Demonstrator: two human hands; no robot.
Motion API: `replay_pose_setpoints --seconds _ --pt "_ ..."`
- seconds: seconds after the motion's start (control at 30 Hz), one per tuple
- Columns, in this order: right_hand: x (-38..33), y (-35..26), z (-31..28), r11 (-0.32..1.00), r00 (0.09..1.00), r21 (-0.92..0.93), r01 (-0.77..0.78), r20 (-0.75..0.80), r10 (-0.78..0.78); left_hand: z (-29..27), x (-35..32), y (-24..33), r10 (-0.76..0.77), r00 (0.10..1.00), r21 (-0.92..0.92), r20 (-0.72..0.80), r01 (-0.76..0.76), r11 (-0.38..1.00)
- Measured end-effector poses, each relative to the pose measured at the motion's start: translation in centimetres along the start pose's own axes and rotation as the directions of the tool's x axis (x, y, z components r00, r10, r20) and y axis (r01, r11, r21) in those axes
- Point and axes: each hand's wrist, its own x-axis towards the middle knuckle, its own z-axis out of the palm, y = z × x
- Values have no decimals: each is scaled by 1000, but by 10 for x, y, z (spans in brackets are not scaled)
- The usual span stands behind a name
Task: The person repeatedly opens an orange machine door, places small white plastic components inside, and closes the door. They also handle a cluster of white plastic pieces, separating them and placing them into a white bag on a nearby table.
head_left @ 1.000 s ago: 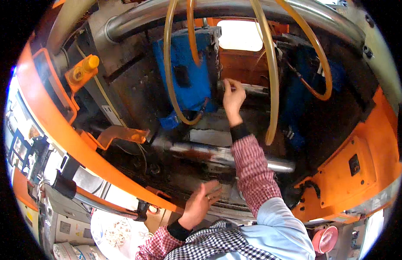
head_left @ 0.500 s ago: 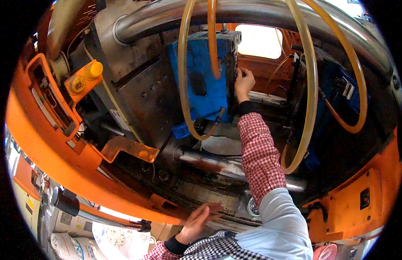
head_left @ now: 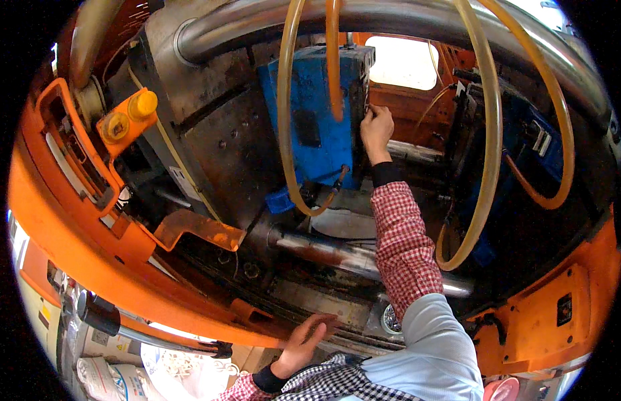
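My right hand reaches far into the machine, its fingers closed against the dark right-hand face of a blue mold block. What the fingertips hold, if anything, is hidden from this side. Nearer to me, my left hand is at the machine's front edge. Its fingers are stretched out and apart, with nothing in them. An amber hose loops down in front of the blue block and joins a fitting at its lower corner.
A thick steel bar crosses above, and a lower bar runs beneath my right arm. More hoses hang right of that arm, before the facing mold half. Orange guards flank the opening. White parts lie lower left.
My right hand stays by the mold's face, its fingers now pinched closer against it and slightly lower. The left hand has barely moved. The view has shifted slightly.
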Motion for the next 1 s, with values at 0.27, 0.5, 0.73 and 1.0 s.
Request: replay_pose_setpoints --seconds 0.27,0.5,0.73,1.0 --pt "2 8 -2 998 988 -35 54 148 -49 -13 -50 42 622 767 760 158 -496 419" --pt "-3 6 -4 984 984 -151 97 161 -73 -65 -106 56 871 23 858 490 163 -487" --pt "-10 -5 -3 981 980 -177 77 195 -42 -90 -100 37 586 556 361 -590 -468 807" --pt "-19 2 -29 982 984 -154 -110 119 129 -106 -85 30 614 685 256 -392 -560 788"
